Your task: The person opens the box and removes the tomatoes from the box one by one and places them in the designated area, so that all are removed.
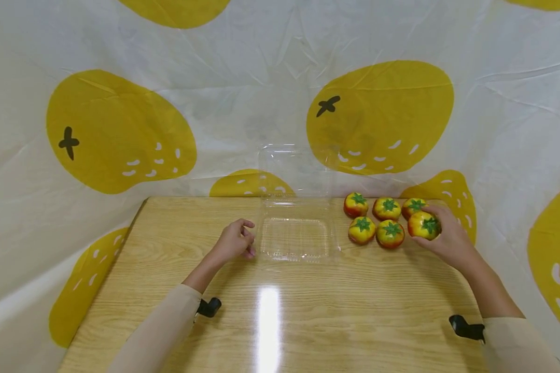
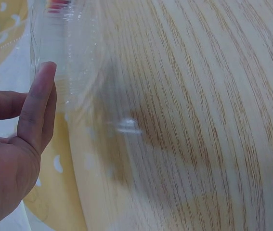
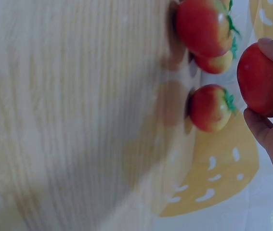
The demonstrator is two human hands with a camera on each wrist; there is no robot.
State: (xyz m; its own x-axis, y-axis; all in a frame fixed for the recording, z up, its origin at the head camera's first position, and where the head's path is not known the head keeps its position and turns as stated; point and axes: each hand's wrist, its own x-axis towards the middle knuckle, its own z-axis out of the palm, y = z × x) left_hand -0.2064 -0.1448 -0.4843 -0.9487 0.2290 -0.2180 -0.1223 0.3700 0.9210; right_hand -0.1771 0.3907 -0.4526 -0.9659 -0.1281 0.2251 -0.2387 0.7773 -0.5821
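Note:
My right hand [image 1: 450, 241] holds a red-and-yellow tomato [image 1: 423, 225] with a green leafy top between thumb and fingers. In the right wrist view this tomato [image 3: 261, 82] is lifted clear of the wood. Several like it stand in two rows on the table, among them a front tomato [image 1: 390, 234] and a back one [image 1: 414, 207] partly hidden by the held one. A clear plastic clamshell box [image 1: 294, 238] lies opened, its lid [image 1: 296, 171] upright at the back. Beside its left edge is my left hand [image 1: 235, 241], fingers loosely bent around nothing; whether they touch the box I cannot tell.
The wooden table [image 1: 308, 316] ends at a white cloth [image 1: 242, 119] printed with yellow fruit, which hangs behind and at both sides. The tomatoes stand just right of the box. A black wrist camera [image 1: 466, 327] juts from the right sleeve, another black camera [image 1: 209, 307] from the left.

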